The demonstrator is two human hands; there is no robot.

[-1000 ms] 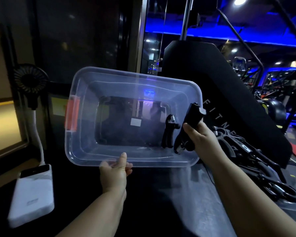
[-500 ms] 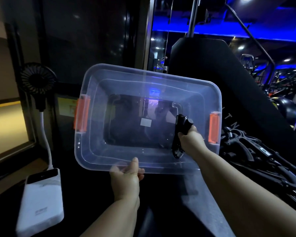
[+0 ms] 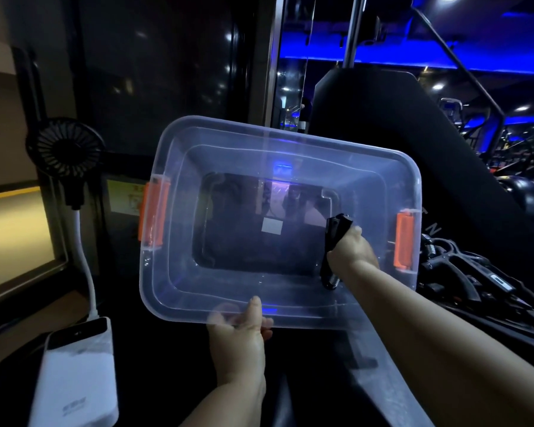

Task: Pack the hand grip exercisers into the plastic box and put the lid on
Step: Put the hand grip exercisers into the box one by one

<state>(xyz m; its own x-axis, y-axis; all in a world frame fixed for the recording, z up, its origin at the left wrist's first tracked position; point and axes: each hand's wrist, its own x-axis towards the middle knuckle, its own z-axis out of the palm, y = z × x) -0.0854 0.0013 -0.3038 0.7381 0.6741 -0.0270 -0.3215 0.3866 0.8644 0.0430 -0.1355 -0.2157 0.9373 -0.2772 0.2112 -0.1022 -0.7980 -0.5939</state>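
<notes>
Lowered into the box (image 3: 173, 266) at centre right, exerciser (image 3: 337, 234) is still gripped by right hand (image 3: 352, 252); rim held by left hand (image 3: 241, 332), packing barely begun.

The box (image 3: 173, 272) is clear, colourless plastic with orange latches (image 3: 154, 211) and a small pale grey label (image 3: 271, 226). The single grip exerciser (image 3: 336, 232) is black, as is the pile of exercisers (image 3: 463, 278). The power bank (image 3: 77, 374) is white with a black strip; the fan (image 3: 64, 147) is black on a white stalk
</notes>
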